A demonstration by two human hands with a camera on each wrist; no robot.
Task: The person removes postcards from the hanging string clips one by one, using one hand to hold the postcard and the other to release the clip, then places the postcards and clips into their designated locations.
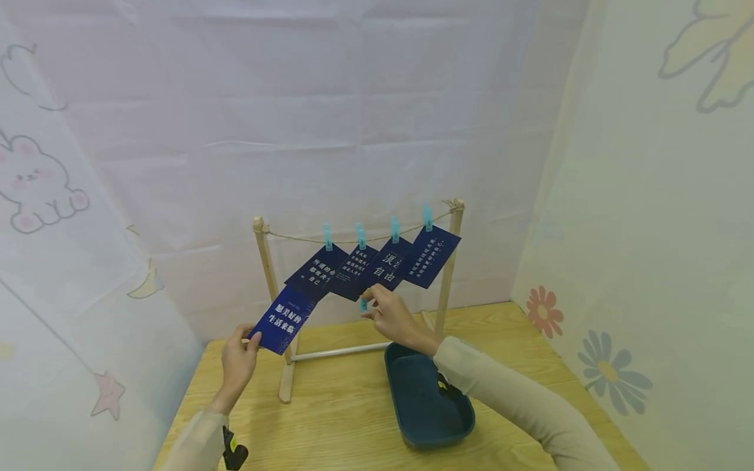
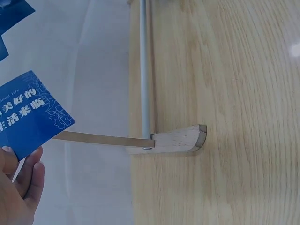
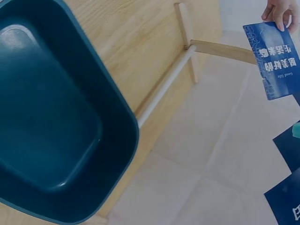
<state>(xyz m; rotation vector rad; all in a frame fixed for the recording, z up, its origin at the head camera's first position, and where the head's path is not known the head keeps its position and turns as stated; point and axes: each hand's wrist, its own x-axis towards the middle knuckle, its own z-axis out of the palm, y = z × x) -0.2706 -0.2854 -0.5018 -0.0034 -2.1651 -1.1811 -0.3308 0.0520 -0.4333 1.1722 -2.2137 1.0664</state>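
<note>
My left hand (image 1: 239, 360) pinches a blue card (image 1: 281, 322) with white lettering by its lower left corner. The card tilts and its upper edge overlaps the leftmost hanging card (image 1: 315, 271) in the head view. In my right hand (image 1: 393, 317), a light-blue clothespin (image 1: 364, 305) is pinched between thumb and fingers, just below the hanging cards. Several dark blue cards hang aslant from a twine line (image 1: 297, 238), each under a light-blue clothespin (image 1: 427, 217). The left wrist view shows my thumb and fingers at the edge of the held card (image 2: 33, 112).
Two wooden posts (image 1: 446, 288) hold up the twine, joined low down by a white rod (image 1: 341, 352). A dark teal bin (image 3: 101, 140) stands on the wooden table (image 1: 330, 418) under my right forearm. Behind the rack hangs a pale wall sheet (image 1: 353, 131).
</note>
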